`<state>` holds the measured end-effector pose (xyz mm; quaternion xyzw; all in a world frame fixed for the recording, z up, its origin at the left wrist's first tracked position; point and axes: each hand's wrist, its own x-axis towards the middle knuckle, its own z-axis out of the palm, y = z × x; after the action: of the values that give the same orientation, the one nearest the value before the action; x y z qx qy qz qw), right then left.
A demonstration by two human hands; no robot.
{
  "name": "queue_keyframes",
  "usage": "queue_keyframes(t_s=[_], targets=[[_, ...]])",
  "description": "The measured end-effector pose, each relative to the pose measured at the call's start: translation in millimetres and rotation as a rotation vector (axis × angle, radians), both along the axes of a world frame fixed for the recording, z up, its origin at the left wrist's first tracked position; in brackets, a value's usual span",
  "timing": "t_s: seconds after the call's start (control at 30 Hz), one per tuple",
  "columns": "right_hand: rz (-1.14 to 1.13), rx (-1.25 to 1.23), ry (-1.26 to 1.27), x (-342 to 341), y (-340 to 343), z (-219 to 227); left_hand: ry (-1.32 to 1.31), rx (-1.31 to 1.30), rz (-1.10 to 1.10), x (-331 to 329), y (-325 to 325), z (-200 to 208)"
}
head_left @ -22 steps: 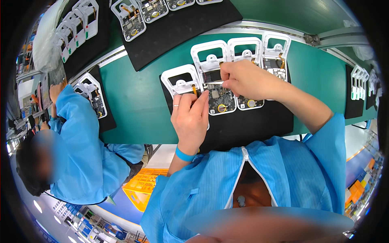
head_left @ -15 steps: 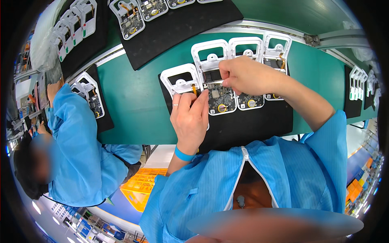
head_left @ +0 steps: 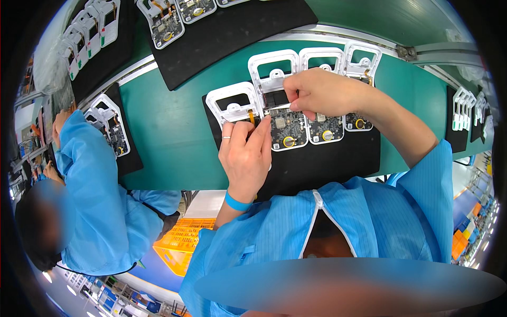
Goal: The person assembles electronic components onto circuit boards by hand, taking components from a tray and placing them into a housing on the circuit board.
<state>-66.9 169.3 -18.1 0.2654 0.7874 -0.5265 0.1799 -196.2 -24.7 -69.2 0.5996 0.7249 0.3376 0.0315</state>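
Observation:
My right hand (head_left: pixel 325 94) pinches slim metal tweezers (head_left: pixel 278 108), their tip reaching left across the top edge of a dark circuit board (head_left: pixel 288 124). This board sits in a white plastic housing (head_left: pixel 272 55) with a black rectangular part (head_left: pixel 275 99) above it and a yellow-ringed coin cell (head_left: pixel 289 141) below. My left hand (head_left: pixel 244 158) is closed at the housing's left edge, thumb and index finger together near the tweezer tip. Under its fingers lies part of another white housing (head_left: pixel 228 91) with an orange flex cable (head_left: pixel 251 115). What the fingertips grip is partly hidden.
Two similar housings (head_left: pixel 323 53) stand to the right on the same black mat (head_left: pixel 327 161). More units lie on a far mat (head_left: pixel 232 39). At left a co-worker in a blue smock (head_left: pixel 100 195) sits near other units. An orange crate (head_left: pixel 182 240) is below the table.
Both hands keep nearly the same places, with the tweezers still at the board's top edge. The view has shifted slightly. The co-worker at left has leaned a little.

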Motion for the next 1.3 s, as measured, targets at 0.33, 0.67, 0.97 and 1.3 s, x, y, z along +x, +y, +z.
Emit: queue_keyframes(t_s=[0.33,0.67,0.97,1.3], targets=[[-0.006,-0.005,-0.031,-6.2,2.7,0.7,0.081,0.009,0.022,-6.2,3.6,-5.9],[0.129,0.123,0.181,-2.6,8.0,-16.5,0.074,-0.005,0.024,-11.6,3.0,-11.1],[0.169,0.203,0.176,2.4,2.6,-14.8,0.076,-0.016,0.037,-11.1,4.4,-9.4],[0.201,0.506,0.161,6.2,-18.0,1.5,0.013,-0.048,0.011,-8.6,-9.6,4.2]])
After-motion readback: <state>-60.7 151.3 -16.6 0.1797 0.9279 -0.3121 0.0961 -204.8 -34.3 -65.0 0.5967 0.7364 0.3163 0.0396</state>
